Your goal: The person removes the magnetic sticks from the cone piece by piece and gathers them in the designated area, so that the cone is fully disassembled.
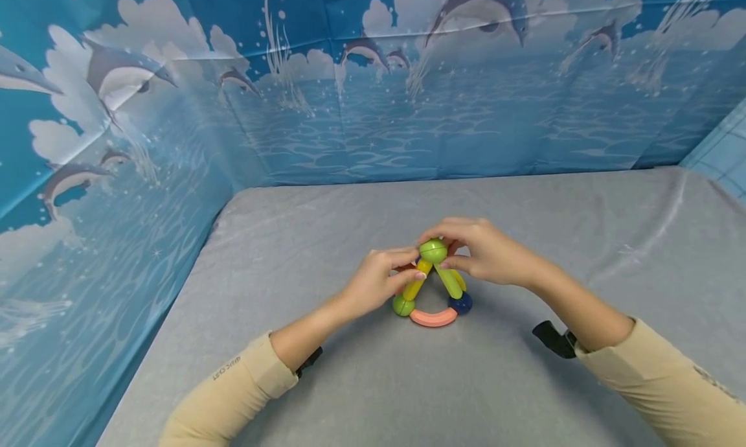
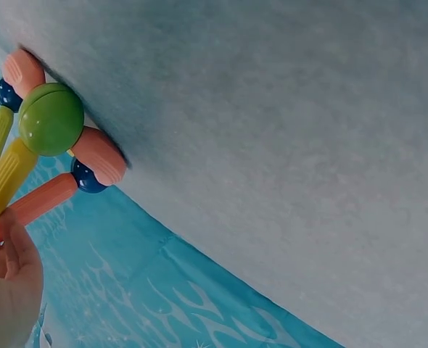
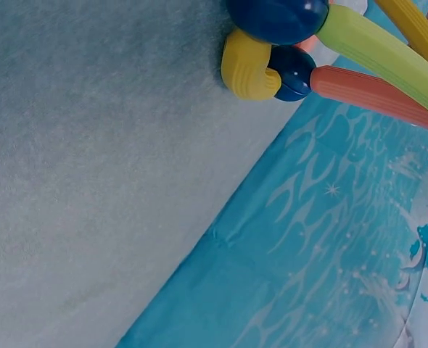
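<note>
Head view: we note a pyramid frame [image 1: 449, 282] of rods and balls standing on the grey surface [image 1: 350, 369], its green top ball [image 1: 433, 251] our landmark. The right hand [image 1: 486, 249] grasps that ball between fingers and thumb; the left hand [image 1: 379, 275] pinches the yellow rod [image 1: 415, 285] just below-left of it. We judge the step as seating the top joint; the next move calls for gentle pressure, base held steady. Left wrist view: a lower green ball [image 2: 52, 119] ends the yellow rod, opposite the top ball. Right wrist view: a navy ball [image 3: 279, 14] sits below the top joint.
</note>
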Action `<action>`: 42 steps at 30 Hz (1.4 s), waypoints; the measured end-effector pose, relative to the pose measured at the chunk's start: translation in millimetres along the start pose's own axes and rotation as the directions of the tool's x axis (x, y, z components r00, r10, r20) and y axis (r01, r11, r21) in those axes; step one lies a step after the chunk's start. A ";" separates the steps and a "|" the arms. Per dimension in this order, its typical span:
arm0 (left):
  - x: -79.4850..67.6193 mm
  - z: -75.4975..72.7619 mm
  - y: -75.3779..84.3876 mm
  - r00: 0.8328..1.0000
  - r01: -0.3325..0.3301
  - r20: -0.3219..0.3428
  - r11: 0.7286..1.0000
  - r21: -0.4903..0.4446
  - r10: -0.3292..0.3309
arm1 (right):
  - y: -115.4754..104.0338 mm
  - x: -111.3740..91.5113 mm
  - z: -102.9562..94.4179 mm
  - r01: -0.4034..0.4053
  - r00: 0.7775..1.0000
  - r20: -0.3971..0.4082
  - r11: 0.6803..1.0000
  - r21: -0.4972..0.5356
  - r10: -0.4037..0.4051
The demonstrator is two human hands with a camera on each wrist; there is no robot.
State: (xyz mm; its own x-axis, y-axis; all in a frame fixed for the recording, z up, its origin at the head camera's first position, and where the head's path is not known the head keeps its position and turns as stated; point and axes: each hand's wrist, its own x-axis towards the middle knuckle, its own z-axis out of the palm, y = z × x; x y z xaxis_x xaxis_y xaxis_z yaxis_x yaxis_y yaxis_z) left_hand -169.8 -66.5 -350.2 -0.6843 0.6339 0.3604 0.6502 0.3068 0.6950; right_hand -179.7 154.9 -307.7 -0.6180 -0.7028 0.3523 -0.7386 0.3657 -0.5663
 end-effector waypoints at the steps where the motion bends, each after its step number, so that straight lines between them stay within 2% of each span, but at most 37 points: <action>1: 0.1 0.1 0.3 1.000 -0.004 -0.002 1.000 0.008 0.004 | 0.2 -0.1 0.1 0.007 1.000 -0.004 1.000 -0.002 -0.007; 6: 0.2 0.3 0.1 1.000 -0.027 -0.015 0.999 0.041 0.028 | 1.9 0.0 0.9 0.024 0.999 -0.022 1.000 0.000 -0.024; 14: -0.2 0.7 0.7 0.999 -0.038 -0.020 0.999 0.029 0.039 | 1.9 -1.0 3.6 -0.030 0.999 -0.018 0.999 0.038 0.031; 21: 0.4 0.3 -0.4 0.999 -0.026 -0.035 0.999 0.025 0.027 | 3.3 -0.5 6.3 -0.029 0.999 -0.033 0.997 0.069 0.031; 30: 0.7 0.5 0.6 0.999 0.004 -0.034 1.000 0.015 -0.004 | 5.4 -2.0 5.0 -0.065 0.997 -0.024 0.984 0.166 0.070; 42: 1.3 0.6 1.8 0.999 0.029 -0.023 0.999 0.018 -0.028 | 8.9 -5.0 -0.5 -0.087 0.996 -0.006 0.971 0.221 0.091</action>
State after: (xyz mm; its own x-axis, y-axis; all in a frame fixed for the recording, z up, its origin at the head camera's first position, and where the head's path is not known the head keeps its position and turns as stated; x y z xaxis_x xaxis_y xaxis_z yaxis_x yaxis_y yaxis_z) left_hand -169.3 -64.6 -348.9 -0.7099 0.6085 0.3546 0.6360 0.3376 0.6939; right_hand -183.3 162.0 -314.1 -0.6839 -0.6634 0.3036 -0.6040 0.2813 -0.7457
